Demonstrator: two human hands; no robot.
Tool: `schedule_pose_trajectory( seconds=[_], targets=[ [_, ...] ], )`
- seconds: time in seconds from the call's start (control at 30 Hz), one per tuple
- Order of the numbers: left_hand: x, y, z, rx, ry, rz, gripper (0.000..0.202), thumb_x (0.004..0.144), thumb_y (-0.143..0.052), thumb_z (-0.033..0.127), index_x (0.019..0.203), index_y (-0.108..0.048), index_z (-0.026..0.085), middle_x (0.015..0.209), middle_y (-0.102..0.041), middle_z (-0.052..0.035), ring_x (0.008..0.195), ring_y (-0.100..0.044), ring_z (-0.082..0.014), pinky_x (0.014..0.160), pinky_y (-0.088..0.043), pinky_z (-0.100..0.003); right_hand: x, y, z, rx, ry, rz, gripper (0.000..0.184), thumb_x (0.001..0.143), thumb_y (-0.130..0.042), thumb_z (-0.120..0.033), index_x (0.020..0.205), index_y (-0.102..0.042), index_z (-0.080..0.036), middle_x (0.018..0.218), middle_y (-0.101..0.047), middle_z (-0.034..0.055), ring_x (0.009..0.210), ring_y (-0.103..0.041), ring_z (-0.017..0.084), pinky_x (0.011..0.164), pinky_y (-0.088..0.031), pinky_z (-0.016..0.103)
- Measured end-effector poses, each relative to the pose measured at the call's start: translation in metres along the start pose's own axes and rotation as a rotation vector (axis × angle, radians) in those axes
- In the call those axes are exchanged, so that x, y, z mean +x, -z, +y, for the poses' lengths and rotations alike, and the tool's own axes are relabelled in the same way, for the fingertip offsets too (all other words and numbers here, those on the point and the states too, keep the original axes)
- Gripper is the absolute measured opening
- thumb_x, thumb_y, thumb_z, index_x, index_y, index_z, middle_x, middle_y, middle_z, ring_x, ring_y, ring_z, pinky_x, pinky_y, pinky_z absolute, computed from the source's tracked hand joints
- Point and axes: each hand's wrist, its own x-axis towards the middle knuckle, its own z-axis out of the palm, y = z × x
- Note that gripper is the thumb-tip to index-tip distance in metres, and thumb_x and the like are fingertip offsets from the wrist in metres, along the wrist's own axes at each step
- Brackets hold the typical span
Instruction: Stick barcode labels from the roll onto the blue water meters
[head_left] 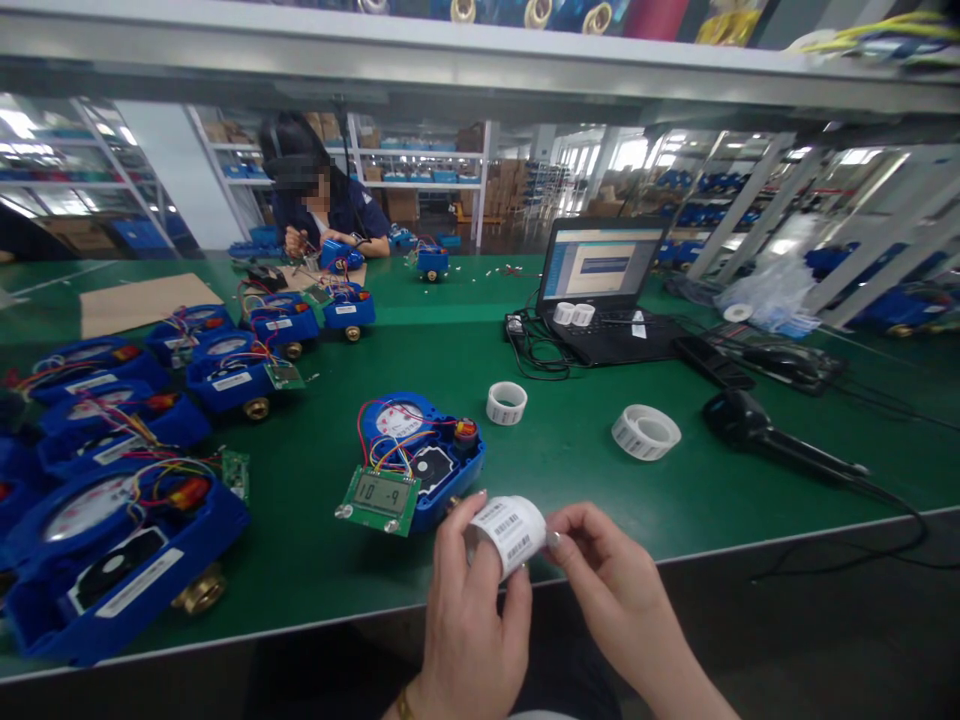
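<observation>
My left hand [480,610] is closed around a roll of white barcode labels [511,530] near the table's front edge. The thumb and index finger of my right hand [607,560] pinch the roll's right side, at what looks like a label's edge. Just beyond my left hand lies an open blue water meter [450,505] with coloured wires. Its green circuit board [379,500] hangs out at the front, and the display shows digits. Two more label rolls, a smaller one [506,403] and a larger one [646,433], rest on the green table.
Several blue meters [135,580] with brass fittings crowd the left side. A laptop [600,280] with small rolls on it stands at the back right. A barcode scanner [780,435] and its cable lie at right. Across the table a person [322,200] handles a meter. A shelf [450,45] spans overhead.
</observation>
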Motion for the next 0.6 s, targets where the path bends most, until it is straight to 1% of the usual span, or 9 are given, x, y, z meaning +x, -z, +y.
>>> schedule_pose_trajectory(
  seconds=[0.1,0.2,0.3,0.43,0.5,0.53,0.6],
  targets=[
    [0.0,0.001,0.0,0.063,-0.079,0.046,0.036,0.083,-0.046,0.006,0.119,-0.049,0.011,0.126,-0.04,-0.0174,0.12,-0.043,-0.0252,0.096,-0.046,-0.038,0.001,0.003,-0.002,0.012,-0.04,-0.049,0.018,0.083,-0.054,-0.035,0.074,-0.056,-0.019,0.068,-0.063,0.0024,0.061,-0.059,0.016,0.054,-0.048,0.022],
    [0.001,0.001,0.0,0.136,-0.17,0.097,0.036,0.081,-0.046,0.002,0.117,-0.049,0.008,0.123,-0.043,-0.0181,0.119,-0.043,-0.026,0.098,-0.044,-0.039,0.0,0.004,-0.003,0.049,-0.057,-0.067,0.018,0.083,-0.055,-0.035,0.075,-0.056,-0.019,0.073,-0.064,0.0036,0.068,-0.06,0.016,0.06,-0.049,0.023],
    [0.003,0.003,-0.002,0.157,-0.195,0.114,0.034,0.08,-0.046,0.0,0.114,-0.051,0.007,0.12,-0.045,-0.0183,0.118,-0.043,-0.026,0.098,-0.043,-0.038,0.001,0.003,-0.003,0.112,-0.076,-0.077,0.021,0.083,-0.058,-0.038,0.075,-0.056,-0.019,0.074,-0.063,0.0032,0.069,-0.06,0.016,0.063,-0.049,0.023],
    [0.002,0.005,-0.005,0.126,-0.186,0.108,0.033,0.081,-0.046,0.0,0.113,-0.051,0.006,0.121,-0.045,-0.0184,0.12,-0.042,-0.0254,0.101,-0.04,-0.037,0.005,0.004,0.003,0.266,-0.159,-0.102,0.029,0.081,-0.062,-0.046,0.074,-0.053,-0.019,0.077,-0.064,0.0046,0.067,-0.061,0.015,0.062,-0.051,0.024],
    [0.001,0.005,-0.006,0.083,-0.162,0.109,0.036,0.082,-0.047,0.001,0.117,-0.049,0.008,0.123,-0.044,-0.0175,0.121,-0.042,-0.0245,0.102,-0.039,-0.036,0.008,0.008,0.007,0.329,-0.206,-0.071,0.032,0.081,-0.062,-0.048,0.076,-0.05,-0.019,0.079,-0.066,0.006,0.067,-0.063,0.015,0.059,-0.051,0.022],
    [0.0,0.005,-0.005,0.033,-0.122,0.099,0.037,0.082,-0.048,0.003,0.119,-0.049,0.01,0.125,-0.043,-0.0165,0.121,-0.042,-0.0239,0.101,-0.039,-0.035,0.008,0.01,0.008,0.354,-0.211,-0.046,0.032,0.081,-0.062,-0.048,0.077,-0.048,-0.019,0.08,-0.067,0.0061,0.065,-0.063,0.015,0.056,-0.05,0.021],
    [0.0,0.002,-0.003,-0.146,0.037,0.057,0.035,0.085,-0.048,0.009,0.119,-0.05,0.017,0.128,-0.042,-0.0136,0.119,-0.045,-0.0229,0.099,-0.041,-0.035,0.006,0.013,0.006,0.406,-0.19,0.0,0.03,0.083,-0.062,-0.047,0.086,-0.046,-0.021,0.082,-0.068,0.0053,0.057,-0.062,0.012,0.05,-0.048,0.02]
  ],
)
